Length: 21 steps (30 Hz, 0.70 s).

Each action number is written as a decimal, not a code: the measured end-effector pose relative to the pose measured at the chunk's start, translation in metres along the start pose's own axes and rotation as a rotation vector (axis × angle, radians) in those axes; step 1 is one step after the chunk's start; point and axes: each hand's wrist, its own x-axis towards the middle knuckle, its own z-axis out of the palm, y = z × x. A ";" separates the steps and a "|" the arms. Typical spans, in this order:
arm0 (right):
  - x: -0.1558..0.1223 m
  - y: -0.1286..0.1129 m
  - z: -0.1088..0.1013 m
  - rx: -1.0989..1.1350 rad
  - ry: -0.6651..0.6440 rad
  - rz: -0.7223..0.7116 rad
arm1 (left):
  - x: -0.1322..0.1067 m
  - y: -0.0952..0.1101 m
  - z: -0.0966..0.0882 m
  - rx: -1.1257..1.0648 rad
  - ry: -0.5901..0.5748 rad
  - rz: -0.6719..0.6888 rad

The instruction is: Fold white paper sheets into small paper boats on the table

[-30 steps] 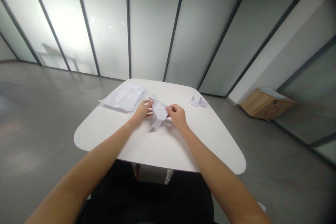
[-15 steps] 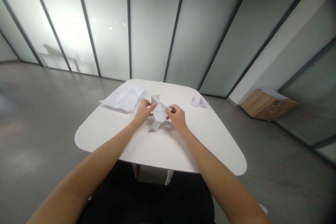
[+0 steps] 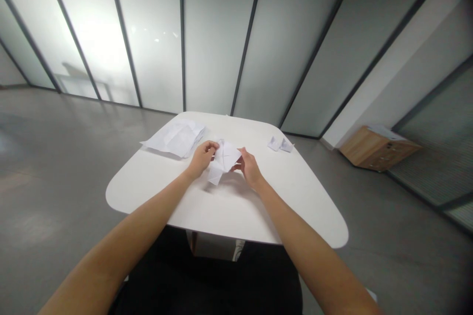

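A folded sheet of white paper [image 3: 223, 160] is held up just above the white table [image 3: 236, 211], between my hands. My left hand [image 3: 202, 159] grips its left side, and my right hand [image 3: 249, 167] pinches its lower right edge. The paper's creases show, and one corner points down toward the tabletop. Part of the sheet is hidden behind my fingers.
A loose pile of creased white paper [image 3: 177, 139] lies at the table's far left. Small folded paper pieces [image 3: 280, 144] sit near the far right edge. A wooden drawer cabinet [image 3: 377, 150] stands on the grey floor, beside frosted glass panels.
The paper now looks flatter and more spread out, with its earlier pointed folded shape gone. My right hand has shifted slightly lower and to the right.
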 end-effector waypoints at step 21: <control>0.005 0.012 -0.002 -0.172 0.051 0.105 | -0.017 0.009 0.004 -0.034 -0.381 -0.076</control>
